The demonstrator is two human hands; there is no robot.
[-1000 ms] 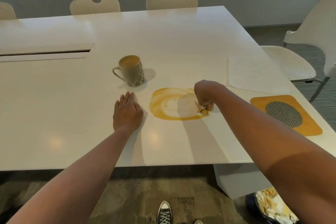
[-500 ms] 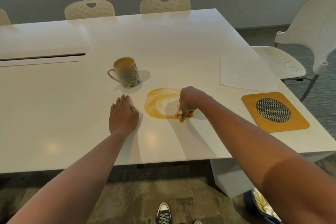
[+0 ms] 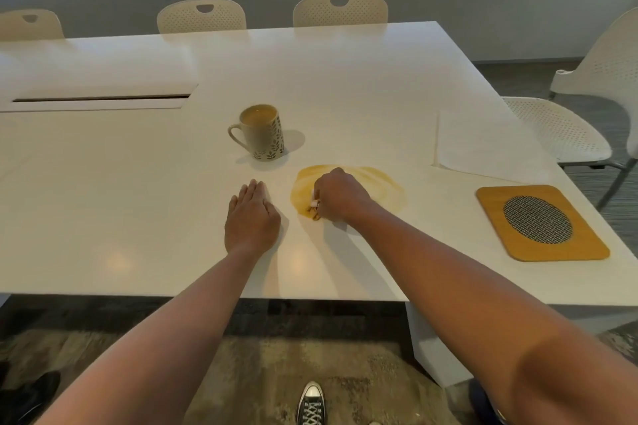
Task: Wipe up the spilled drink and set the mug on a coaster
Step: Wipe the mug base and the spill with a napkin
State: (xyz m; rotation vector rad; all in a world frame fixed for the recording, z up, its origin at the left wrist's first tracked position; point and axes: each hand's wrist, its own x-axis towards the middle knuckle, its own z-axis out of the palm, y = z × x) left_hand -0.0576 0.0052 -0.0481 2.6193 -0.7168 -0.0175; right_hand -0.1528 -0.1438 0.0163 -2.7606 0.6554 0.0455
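At frame centre our right hand (image 3: 340, 195) grips a stained paper wad (image 3: 314, 214) on the yellow-orange spill (image 3: 376, 188), while our left hand (image 3: 250, 219) lies flat, fingers straight, on the glossy white table (image 3: 138, 217). A patterned cream mug (image 3: 260, 132) stands above; perforated cream chairs (image 3: 340, 9) line the top edge.

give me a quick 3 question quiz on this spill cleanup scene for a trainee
1. True or false: the mug already stands on the coaster.
2. Which hand grips the stained paper wad on the spill? A) left hand B) right hand C) neither
3. Fill in: the left hand rests ____ on the table, holding nothing.

Key
1. False. The mug stands on the bare table behind the spill; the coaster lies apart, near the table's right edge.
2. B. The right hand has its fingers curled round the wad at the spill's left end.
3. Flat.
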